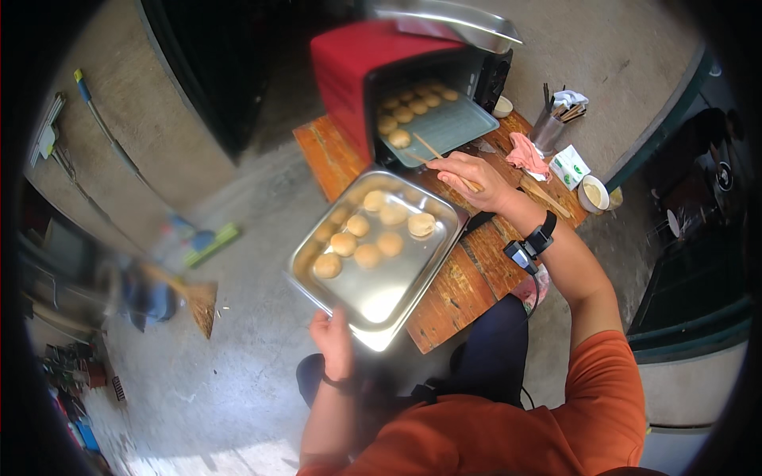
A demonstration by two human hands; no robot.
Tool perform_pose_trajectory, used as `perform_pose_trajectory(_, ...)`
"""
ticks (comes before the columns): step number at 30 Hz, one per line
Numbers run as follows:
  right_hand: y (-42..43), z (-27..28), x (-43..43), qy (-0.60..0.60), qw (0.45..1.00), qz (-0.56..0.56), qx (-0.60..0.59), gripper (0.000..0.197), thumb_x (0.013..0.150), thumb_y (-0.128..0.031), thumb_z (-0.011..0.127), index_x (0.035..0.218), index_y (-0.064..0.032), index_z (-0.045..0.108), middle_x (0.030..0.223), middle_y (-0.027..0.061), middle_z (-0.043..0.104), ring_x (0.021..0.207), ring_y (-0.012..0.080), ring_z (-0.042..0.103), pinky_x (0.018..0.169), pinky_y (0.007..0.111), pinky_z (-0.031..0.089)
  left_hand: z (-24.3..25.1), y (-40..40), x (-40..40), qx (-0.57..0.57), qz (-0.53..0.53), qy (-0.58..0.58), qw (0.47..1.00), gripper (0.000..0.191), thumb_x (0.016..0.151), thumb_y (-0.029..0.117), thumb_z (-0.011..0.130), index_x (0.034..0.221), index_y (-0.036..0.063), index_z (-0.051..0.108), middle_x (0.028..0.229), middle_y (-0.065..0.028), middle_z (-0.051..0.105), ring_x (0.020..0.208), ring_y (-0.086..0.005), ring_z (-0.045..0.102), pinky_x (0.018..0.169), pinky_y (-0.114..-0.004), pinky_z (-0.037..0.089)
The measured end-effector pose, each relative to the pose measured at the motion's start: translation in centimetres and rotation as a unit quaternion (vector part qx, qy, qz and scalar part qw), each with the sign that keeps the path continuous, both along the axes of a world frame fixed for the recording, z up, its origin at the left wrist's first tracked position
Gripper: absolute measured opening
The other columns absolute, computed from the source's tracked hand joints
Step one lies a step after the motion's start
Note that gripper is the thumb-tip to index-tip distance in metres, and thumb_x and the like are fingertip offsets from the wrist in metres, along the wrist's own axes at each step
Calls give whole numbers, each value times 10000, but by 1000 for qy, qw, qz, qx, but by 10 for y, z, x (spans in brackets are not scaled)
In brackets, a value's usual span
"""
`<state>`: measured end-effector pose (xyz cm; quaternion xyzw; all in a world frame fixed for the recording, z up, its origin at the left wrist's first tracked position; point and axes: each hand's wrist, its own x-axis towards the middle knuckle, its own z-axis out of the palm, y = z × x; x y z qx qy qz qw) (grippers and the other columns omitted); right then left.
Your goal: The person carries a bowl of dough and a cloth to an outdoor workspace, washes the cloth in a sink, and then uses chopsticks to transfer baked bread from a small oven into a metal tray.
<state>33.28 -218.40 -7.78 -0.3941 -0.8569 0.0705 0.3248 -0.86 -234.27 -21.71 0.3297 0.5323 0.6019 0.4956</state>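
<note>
My left hand grips the near left corner of a deep stainless steel tray, tilted in front of me. Several round golden buns lie in it, and its shiny metal mirrors some of them. In my right hand is a pair of wooden chopsticks, their tips pointing toward a bun at the front of the baking tray. That tray sticks partly out of a red toaster oven. More buns sit in rows on it. I cannot tell whether the tips touch the bun.
The oven stands on a worn wooden table. Another steel tray rests on top. At the right are a utensil holder, a pink cloth, a packet and a white bowl. A broom and mop stand left.
</note>
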Motion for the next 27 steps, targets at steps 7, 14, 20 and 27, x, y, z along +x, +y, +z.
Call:
perform_pose_trajectory(7,4,-18,-7,-20,999,-23,31,256,962,-160,619,1184,-36,653,964,148,639,856,325,647,749,385,524,-5,0,-2,-13,-5,2,1000,141,937,49,550,946,-17,674,855,8,659,716,-50,535,638,-213,404)
perform_pose_trajectory(14,4,-33,-6,-63,996,-38,46,278,969,-212,610,1191,-48,644,972,139,617,812,330,644,710,399,528,-11,0,-4,-4,-9,-26,1000,115,941,70,613,973,-20,677,884,-21,685,747,-52,569,653,-207,442)
perform_pose_trajectory(20,3,-36,-9,-44,994,-57,80,261,956,-174,626,1171,-28,649,963,140,624,803,317,646,697,383,530,-12,0,-4,5,-15,-25,1000,123,938,57,598,986,-24,678,891,-26,688,756,-58,578,669,-209,452)
perform_pose_trajectory(27,5,-33,-6,22,993,-62,101,218,956,-119,614,1125,12,650,934,150,628,782,301,624,703,364,513,-7,0,-3,2,-15,-23,1000,139,942,61,589,998,-34,673,895,-32,687,764,-64,579,679,-215,456)
